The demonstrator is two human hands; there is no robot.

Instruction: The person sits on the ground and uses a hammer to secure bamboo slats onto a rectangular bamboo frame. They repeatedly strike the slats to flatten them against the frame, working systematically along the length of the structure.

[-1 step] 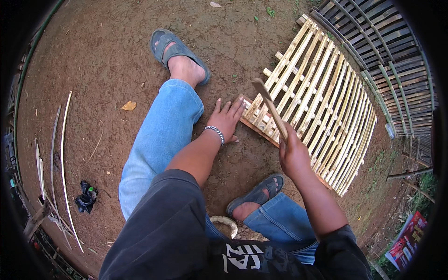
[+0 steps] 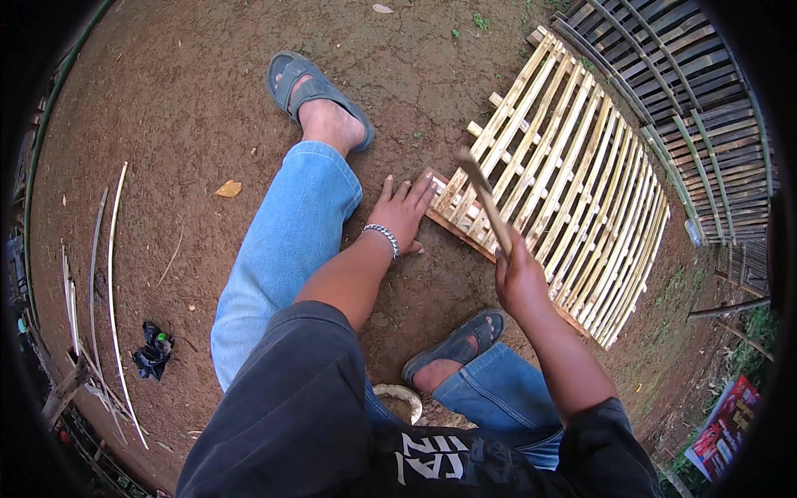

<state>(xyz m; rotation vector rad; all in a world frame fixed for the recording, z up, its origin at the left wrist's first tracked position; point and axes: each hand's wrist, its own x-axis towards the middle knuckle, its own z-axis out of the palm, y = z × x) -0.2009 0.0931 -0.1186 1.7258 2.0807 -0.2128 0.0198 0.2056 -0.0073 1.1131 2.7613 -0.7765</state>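
My right hand (image 2: 520, 270) is closed around the wooden handle of a hammer (image 2: 490, 203), with the narrow darker head at its far end. The hammer is raised over the near left part of a panel of pale bamboo slats (image 2: 573, 183) nailed across crosspieces. My left hand (image 2: 400, 214) has its fingers stretched out and apart, their tips at the panel's left corner. Along the panel's near edge runs a reddish-brown wooden strip (image 2: 461, 236). Whether a nail stands at that corner is too small to tell.
My sandalled feet (image 2: 320, 95) stand on bare soil around the corner. Long thin bamboo strips (image 2: 114, 290) and a black plastic bag (image 2: 154, 351) lie at left. A dark slatted bamboo fence (image 2: 706, 108) stands at far right. A pale round rim (image 2: 403, 398) shows between my legs.
The hammer's head has dropped slightly nearer and shifted a little right. My left hand and the slatted panel have stayed where they were.
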